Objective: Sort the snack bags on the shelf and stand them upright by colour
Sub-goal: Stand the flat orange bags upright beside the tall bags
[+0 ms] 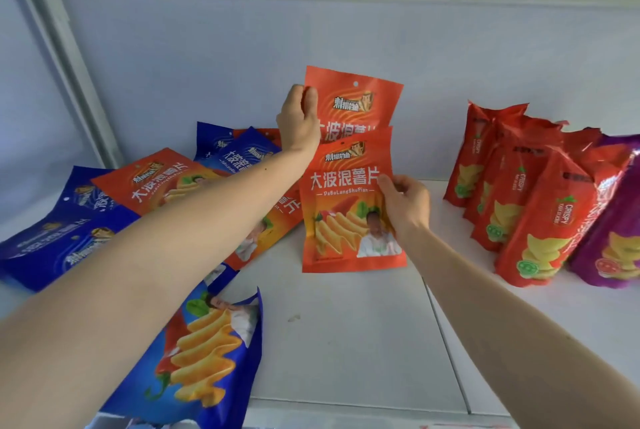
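Glossy blue foil bag (pixel 204 356) lies flat at the white shelf's (pixel 346 342) front edge. Farther in, the right hand (pixel 403 209) pinches the front orange pouch (pixel 349 214), flat and upright mid-shelf. Behind it, the left hand (pixel 299 120) grips the rear orange pouch (pixel 356 101). Crinkled red pillow bags (pixel 540 217) stand at right, a purple bag (pixel 616 238) beside them.

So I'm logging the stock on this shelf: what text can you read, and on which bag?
"大波浪薯片" and "DaBoLangShuPian": front orange bag, held by the right hand.
"大波浪": all that shows on the rear orange bag, gripped by the left hand.
"大波浪薯片": lying orange bag.
"CRISPY": upright red bags.
Small logos, the blue bags' print and the purple bag's text: too blurred.
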